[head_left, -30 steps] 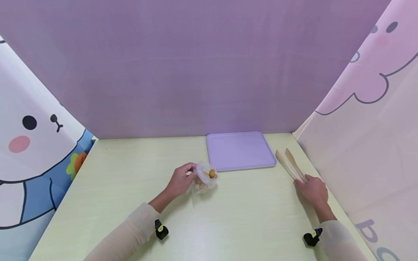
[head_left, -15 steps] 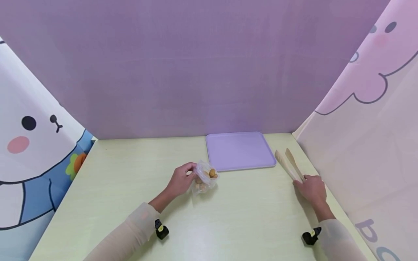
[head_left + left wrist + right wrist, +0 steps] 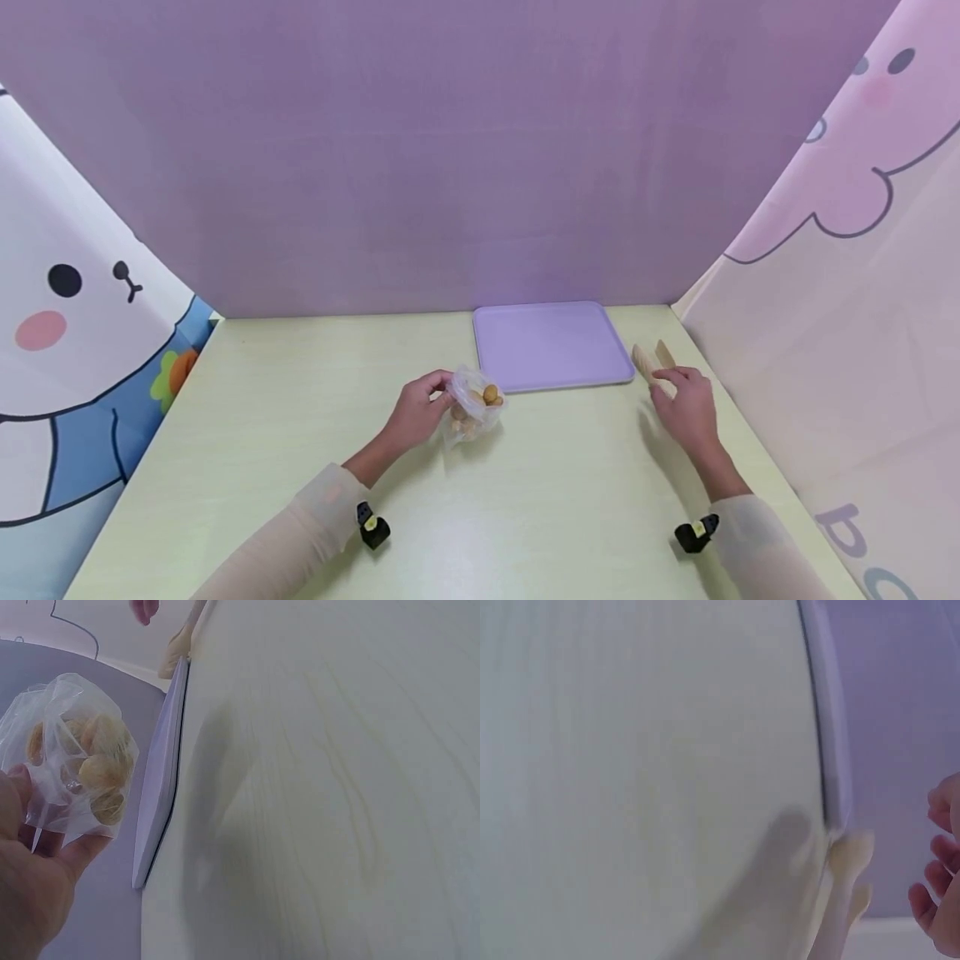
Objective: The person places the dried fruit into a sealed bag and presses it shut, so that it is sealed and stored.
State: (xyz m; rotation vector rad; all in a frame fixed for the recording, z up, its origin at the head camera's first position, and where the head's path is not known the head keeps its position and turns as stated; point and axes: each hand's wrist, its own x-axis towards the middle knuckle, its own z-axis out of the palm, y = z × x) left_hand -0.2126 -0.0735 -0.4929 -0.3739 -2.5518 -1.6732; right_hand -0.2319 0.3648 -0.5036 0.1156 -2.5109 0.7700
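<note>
Clear bag with round brown pieces: raised above the worktop, near side of the lilac tray. Left hand: grip clamped on the bag's left edge, probably to hold the mouth open and prevent spilling. Right hand: grip empty, fingers loosely bent, above pale wooden utensils; whether joined, cannot tell. Utensils: right of tray, presumably for easy reach; near part hidden by that hand. Purple backdrop: upright along far edge, limiting reach beyond.

Here we see golden-brown balls in a clear bag, pale tan utensils, a lilac tray, a cream desk (yes, faintly grained!), a purple backdrop, and pink-cheeked cartoon prints.
</note>
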